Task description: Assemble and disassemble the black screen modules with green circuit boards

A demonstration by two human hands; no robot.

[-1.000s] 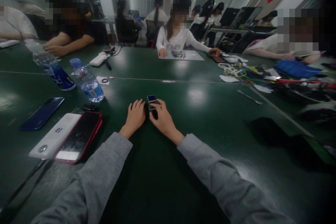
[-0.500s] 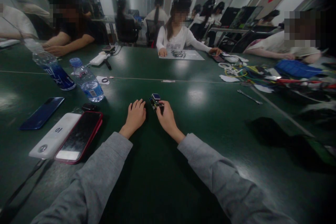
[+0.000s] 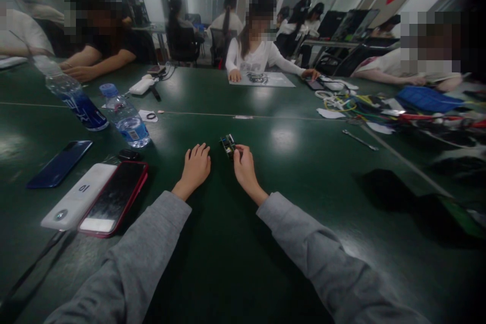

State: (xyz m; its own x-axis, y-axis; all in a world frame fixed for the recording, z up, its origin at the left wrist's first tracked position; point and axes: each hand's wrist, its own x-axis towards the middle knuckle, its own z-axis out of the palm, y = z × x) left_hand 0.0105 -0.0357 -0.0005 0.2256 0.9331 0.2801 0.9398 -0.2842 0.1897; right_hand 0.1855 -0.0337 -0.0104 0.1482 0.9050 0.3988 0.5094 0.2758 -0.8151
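Between the thumb and fingers of my right hand (image 3: 246,168) is a small circuit board (image 3: 228,146) with components on its face. It is held tilted, just above or against the dark green table (image 3: 228,258); I cannot tell which. My fingers cover its right edge. To the left of the board, my left hand (image 3: 196,164) lies palm down on the table, fingers stretched out and holding nothing. A gap separates the left fingertips from the board.
On the left are a red-cased phone (image 3: 116,197), a white power bank (image 3: 78,195), a blue phone (image 3: 61,163) and two water bottles (image 3: 131,124) (image 3: 81,104). A wrench (image 3: 360,140) and tangled cables (image 3: 364,106) lie right. Across the table sits a person (image 3: 258,53) with a sheet.
My right hand has turned the circuit board, so its component side now shows instead of the screen-like square on top. That hand has shifted slightly right. My left hand has stayed put.
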